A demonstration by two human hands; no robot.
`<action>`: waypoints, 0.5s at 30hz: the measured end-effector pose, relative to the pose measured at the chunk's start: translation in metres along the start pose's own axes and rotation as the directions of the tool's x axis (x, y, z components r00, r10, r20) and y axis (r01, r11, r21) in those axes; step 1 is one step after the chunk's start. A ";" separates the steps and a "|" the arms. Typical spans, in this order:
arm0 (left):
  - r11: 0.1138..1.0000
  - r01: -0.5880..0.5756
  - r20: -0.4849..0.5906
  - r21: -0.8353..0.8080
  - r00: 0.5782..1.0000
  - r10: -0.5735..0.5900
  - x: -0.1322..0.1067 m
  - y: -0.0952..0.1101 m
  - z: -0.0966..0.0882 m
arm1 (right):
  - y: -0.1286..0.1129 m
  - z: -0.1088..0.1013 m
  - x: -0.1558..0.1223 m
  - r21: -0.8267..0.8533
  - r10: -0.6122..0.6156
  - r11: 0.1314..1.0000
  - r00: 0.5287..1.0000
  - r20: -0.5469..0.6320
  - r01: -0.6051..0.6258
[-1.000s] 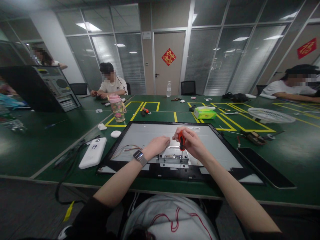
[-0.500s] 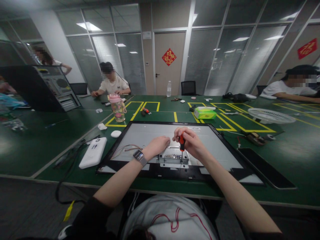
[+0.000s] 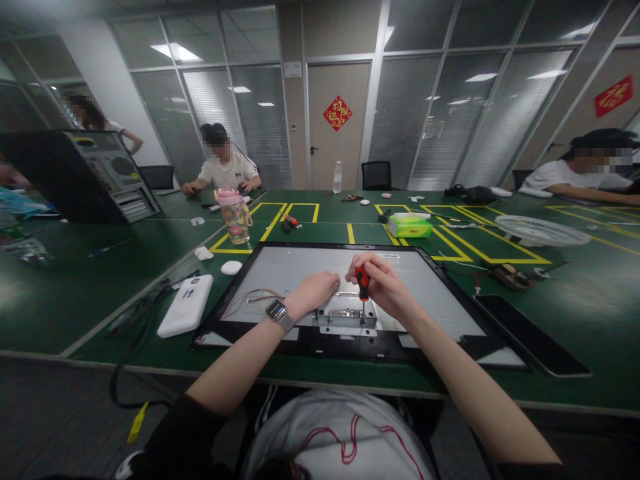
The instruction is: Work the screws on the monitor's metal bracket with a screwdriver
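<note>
My right hand (image 3: pixel 383 283) is closed around the red and black handle of a screwdriver (image 3: pixel 363 283), held upright. Its thin shaft points down at the right end of a metal bracket (image 3: pixel 347 321). This bracket lies on the grey back of a black-framed display panel (image 3: pixel 280 267), close to the near edge. Just behind the bracket's left part, my left hand (image 3: pixel 320 292) rests with fingers curled together; what they grip, if anything, is hidden. Thin wires (image 3: pixel 255 293) run across the panel beside my left wrist, which wears a watch.
Left of the panel lie a white power bank (image 3: pixel 186 305) and a black cable (image 3: pixel 133 357). Farther back are a pink-lidded bottle (image 3: pixel 233 217) and a green tissue pack (image 3: pixel 410 225). A black phone-like slab (image 3: pixel 533 335) sits right of the panel. Other people sit across the table.
The screwdriver handle looks slightly turned and shifted a touch left in my right hand. My left hand, the bracket and the panel stay where they were.
</note>
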State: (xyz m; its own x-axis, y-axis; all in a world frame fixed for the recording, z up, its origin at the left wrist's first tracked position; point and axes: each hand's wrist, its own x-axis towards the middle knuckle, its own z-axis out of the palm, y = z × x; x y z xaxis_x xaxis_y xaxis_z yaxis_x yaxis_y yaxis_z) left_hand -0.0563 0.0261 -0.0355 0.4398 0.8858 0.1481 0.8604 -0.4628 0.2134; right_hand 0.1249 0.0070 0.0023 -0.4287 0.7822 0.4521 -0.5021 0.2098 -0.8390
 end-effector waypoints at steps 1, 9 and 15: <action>1.000 0.000 -0.001 0.000 1.000 0.000 0.000 0.000 0.000 | 0.000 0.000 0.000 0.004 -0.001 1.000 1.000 0.001 0.001; 1.000 -0.015 -0.007 0.011 1.000 0.015 -0.002 0.002 -0.003 | -0.003 0.000 -0.001 0.067 0.033 0.997 0.999 0.019 -0.034; 1.000 -0.017 -0.007 0.004 1.000 0.017 -0.001 0.000 0.000 | 0.000 0.000 -0.001 0.022 0.001 1.000 0.999 0.033 -0.002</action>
State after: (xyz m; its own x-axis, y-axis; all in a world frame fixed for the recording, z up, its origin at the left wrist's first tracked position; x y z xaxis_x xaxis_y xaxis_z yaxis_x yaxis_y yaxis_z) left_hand -0.0571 0.0255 -0.0355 0.4527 0.8775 0.1583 0.8537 -0.4778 0.2073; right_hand 0.1255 0.0066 0.0014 -0.4539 0.7626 0.4608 -0.5179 0.1950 -0.8329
